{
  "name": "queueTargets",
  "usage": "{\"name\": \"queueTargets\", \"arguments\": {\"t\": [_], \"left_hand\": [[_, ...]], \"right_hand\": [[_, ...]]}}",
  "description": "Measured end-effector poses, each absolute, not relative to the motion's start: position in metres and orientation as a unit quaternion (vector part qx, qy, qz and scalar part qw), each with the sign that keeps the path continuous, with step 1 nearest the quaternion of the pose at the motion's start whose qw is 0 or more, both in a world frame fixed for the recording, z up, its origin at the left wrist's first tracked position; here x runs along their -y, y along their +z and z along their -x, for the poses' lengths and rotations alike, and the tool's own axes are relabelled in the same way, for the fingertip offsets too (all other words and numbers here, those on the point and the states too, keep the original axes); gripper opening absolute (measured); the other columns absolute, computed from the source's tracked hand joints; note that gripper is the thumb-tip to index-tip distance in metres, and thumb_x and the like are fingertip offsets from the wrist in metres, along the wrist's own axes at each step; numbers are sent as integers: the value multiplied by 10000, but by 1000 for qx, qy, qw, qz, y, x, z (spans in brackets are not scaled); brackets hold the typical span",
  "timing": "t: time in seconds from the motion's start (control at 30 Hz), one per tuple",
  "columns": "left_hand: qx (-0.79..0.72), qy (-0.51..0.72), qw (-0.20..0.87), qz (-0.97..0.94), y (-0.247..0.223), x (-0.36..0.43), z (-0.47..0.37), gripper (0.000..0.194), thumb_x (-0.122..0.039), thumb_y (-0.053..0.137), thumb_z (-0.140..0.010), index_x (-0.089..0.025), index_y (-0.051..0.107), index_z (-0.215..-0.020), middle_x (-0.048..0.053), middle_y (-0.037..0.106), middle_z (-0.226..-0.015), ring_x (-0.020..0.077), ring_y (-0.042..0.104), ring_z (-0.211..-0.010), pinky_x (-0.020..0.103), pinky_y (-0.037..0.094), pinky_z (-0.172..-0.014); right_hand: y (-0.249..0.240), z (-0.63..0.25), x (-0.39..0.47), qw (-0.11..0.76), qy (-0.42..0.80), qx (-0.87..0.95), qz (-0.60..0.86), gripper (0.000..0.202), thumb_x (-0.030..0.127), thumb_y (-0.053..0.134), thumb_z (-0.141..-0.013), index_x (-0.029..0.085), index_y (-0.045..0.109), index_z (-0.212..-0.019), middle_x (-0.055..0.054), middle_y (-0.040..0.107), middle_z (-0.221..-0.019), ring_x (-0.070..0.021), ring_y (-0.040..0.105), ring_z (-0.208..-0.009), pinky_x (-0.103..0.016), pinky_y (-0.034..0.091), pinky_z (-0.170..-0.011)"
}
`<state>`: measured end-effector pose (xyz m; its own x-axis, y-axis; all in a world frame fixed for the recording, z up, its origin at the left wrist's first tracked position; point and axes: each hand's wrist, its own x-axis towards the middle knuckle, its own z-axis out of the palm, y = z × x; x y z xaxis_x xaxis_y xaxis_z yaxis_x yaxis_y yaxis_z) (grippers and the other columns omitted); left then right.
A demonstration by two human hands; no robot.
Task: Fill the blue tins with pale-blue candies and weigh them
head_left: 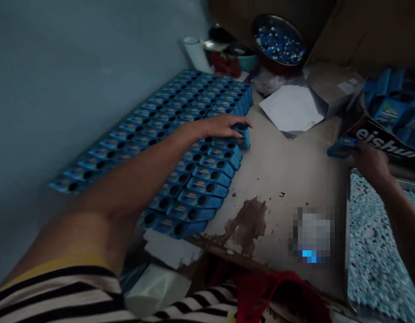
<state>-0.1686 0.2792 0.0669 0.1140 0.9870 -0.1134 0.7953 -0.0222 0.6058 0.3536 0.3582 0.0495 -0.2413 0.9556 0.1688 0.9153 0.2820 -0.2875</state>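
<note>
Small blue printed boxes, each with a round dark hole on top, stand in close rows [160,130] along the wall. My left hand [224,125] reaches over them to the right edge of the rows. Its thumb and fingers are closed round one small blue box [243,138]. On the right, my right hand [372,159] grips another small blue box [340,149], tilted, beside a printed carton [389,139]. More blue boxes [390,112] lie loosely piled in that carton. The fingertips of the right hand are partly hidden.
A metal tray [348,242] of small pale-blue and white pieces lies under my right forearm. Behind are a bowl [256,49] of shiny blue pieces, a white sheet [291,107], a cardboard box [335,89] and a white cylinder [197,54]. The table's front edge [234,258] is worn.
</note>
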Motion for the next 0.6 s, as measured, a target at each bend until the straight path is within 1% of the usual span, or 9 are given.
{"name": "queueTargets", "arguments": {"t": [0.07,0.13,0.2,0.27,0.3,0.37,0.43,0.5,0.6], "left_hand": [[-628,141,292,-707,61,-271,179,439,-232,864,-850,-245,838,-1288,6,860,-1294,241,785,-1209,351,566,-1182],[-600,98,287,-740,58,-263,184,442,-346,762,-954,-246,816,-1381,66,809,-1456,299,742,-1374,415,519,-1257],[-583,57,255,-769,55,-252,180,559,-480,657,-1043,-226,737,-1534,129,725,-1588,343,671,-1487,474,470,-1312],[-592,32,203,-780,50,-238,169,718,-602,654,-1052,-220,635,-1660,183,625,-1686,398,590,-1566,548,416,-1356],[-599,21,174,-781,45,-231,161,780,-627,678,-1044,-225,585,-1707,203,555,-1745,428,522,-1624,597,369,-1382],[-614,2,129,-779,37,-218,147,811,-575,714,-1048,-228,518,-1755,230,379,-1859,479,333,-1741,691,259,-1417],[-626,-6,112,-772,32,-210,134,766,-463,722,-1065,-201,513,-1754,253,220,-1921,506,166,-1801,740,203,-1424],[-632,-9,116,-766,34,-204,123,740,-385,740,-1064,-175,526,-1740,275,138,-1934,521,103,-1812,747,211,-1423],[-622,-21,107,-775,47,-186,105,736,-322,749,-1075,-173,503,-1752,289,128,-1931,518,102,-1815,747,200,-1426]], "right_hand": [[51,-357,-353,171,71,774,606,219,354,733,-980,289,596,-822,-77,658,-740,-266,554,-744,-407,288,-741],[58,-358,-332,196,110,761,609,216,468,725,-949,279,678,-857,-98,704,-760,-316,644,-800,-421,369,-760],[70,-360,-294,215,158,753,602,261,553,720,-915,294,741,-904,-87,711,-722,-359,703,-776,-460,444,-759],[81,-362,-244,217,191,761,581,223,574,723,-921,356,769,-931,-74,740,-749,-394,750,-746,-514,509,-742],[83,-364,-217,220,198,767,569,187,579,718,-945,399,767,-931,-65,756,-787,-402,763,-736,-541,543,-738],[81,-369,-164,204,219,791,534,154,588,701,-973,459,770,-925,-53,779,-842,-415,789,-738,-569,591,-694],[69,-374,-120,203,219,802,517,156,541,675,-1003,457,794,-948,-44,806,-900,-404,820,-766,-550,619,-638],[53,-376,-89,202,208,805,518,199,490,635,-1041,430,819,-993,-48,822,-953,-379,840,-789,-513,635,-612],[38,-374,-65,213,191,800,528,247,476,609,-1065,411,844,-1024,-65,833,-1009,-369,853,-835,-494,661,-635]]}}
